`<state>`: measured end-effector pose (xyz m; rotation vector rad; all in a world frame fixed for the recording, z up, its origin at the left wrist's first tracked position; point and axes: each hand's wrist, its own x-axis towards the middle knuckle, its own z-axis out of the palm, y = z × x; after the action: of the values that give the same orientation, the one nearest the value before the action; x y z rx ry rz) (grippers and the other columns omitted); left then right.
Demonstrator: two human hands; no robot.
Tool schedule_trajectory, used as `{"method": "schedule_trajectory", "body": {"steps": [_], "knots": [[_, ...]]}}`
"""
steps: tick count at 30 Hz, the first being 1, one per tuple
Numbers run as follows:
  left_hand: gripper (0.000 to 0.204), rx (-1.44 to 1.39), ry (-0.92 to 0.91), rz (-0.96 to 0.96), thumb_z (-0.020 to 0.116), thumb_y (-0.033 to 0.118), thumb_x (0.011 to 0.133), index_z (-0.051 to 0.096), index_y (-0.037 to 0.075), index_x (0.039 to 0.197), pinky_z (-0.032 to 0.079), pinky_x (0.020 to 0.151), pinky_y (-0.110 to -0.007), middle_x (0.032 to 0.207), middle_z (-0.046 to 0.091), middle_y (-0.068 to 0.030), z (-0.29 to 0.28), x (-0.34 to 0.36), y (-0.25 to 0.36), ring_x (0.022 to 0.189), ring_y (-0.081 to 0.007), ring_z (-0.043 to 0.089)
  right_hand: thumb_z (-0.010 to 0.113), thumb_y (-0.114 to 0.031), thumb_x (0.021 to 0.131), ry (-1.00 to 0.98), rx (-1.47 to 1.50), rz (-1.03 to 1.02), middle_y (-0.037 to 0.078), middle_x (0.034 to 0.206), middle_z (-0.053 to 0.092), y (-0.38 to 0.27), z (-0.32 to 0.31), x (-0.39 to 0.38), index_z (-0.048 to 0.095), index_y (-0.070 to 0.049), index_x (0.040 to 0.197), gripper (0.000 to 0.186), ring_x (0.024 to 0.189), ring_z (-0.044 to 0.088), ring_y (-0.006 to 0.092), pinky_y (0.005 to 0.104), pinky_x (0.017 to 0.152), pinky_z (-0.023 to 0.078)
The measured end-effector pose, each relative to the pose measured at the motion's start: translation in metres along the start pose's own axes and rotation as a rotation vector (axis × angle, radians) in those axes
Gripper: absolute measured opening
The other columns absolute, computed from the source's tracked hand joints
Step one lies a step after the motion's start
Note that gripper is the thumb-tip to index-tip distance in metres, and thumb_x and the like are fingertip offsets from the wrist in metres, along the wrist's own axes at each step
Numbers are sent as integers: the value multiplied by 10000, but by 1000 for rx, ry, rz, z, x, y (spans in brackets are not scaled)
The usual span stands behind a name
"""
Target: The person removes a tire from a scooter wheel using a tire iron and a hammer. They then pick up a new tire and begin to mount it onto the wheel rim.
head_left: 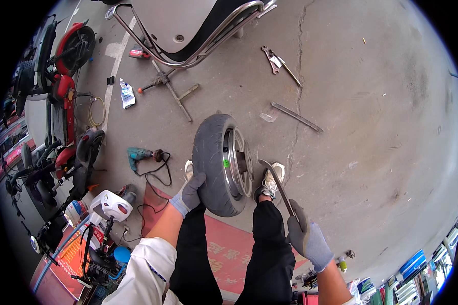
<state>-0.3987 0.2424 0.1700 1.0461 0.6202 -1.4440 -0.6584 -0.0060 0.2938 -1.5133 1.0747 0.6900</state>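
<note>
A scooter wheel [211, 165] with a dark tyre and a silver rim stands upright between my feet, its hub side turned to the right. A green sticker [226, 163] shows by the rim. My left hand [190, 194], in a grey work glove, grips the near left side of the tyre. To the right of the wheel, my gloved right hand [306, 235] is closed round the lower end of a curved metal tyre lever [276, 179]. The lever's bent tip points up toward the hub, apart from the rim.
A scooter [183, 20] stands ahead, near a cross-shaped metal tool [170, 89]. Left lie a corded power drill [140, 156] and a white pouch [127, 94]. Wrenches [274, 61] and a flat metal bar [296, 117] lie to the right; parked scooters [68, 96] line the left.
</note>
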Motion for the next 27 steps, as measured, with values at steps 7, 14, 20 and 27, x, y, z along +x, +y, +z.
{"method": "schedule_trajectory", "body": {"steps": [7,14,20,27], "knots": [[658,-92,-4,52,752,337,873,495,88,1424,408,1116,-403,1350,597,-75,-14,9,9,1246,-243,556,577,-114,965,44,351,36,248,934,672,-51,109,-48,514,-38,1402,449,761,683,375,413,709,541],[630,-46,-120,118,733,294,885,486,65,1418,437,1081,-359,1319,612,-53,4,14,11,1205,-208,582,472,-233,1012,-259,338,395,20,708,579,-100,33,-5,527,-67,1440,462,595,526,86,267,571,446],[662,-43,-74,119,693,342,908,452,41,1446,456,1056,-342,1305,620,-71,-14,-2,14,1185,-197,599,513,-298,1005,-664,326,466,-11,642,524,-76,-17,88,555,-191,1432,443,473,367,45,215,405,278],[747,-44,-15,91,745,366,834,470,7,1428,441,1085,-367,1359,594,-104,-33,-9,0,1219,-237,582,528,-279,972,-845,0,318,-11,622,551,-72,-13,149,632,-179,1346,401,465,394,42,226,406,306]]}}
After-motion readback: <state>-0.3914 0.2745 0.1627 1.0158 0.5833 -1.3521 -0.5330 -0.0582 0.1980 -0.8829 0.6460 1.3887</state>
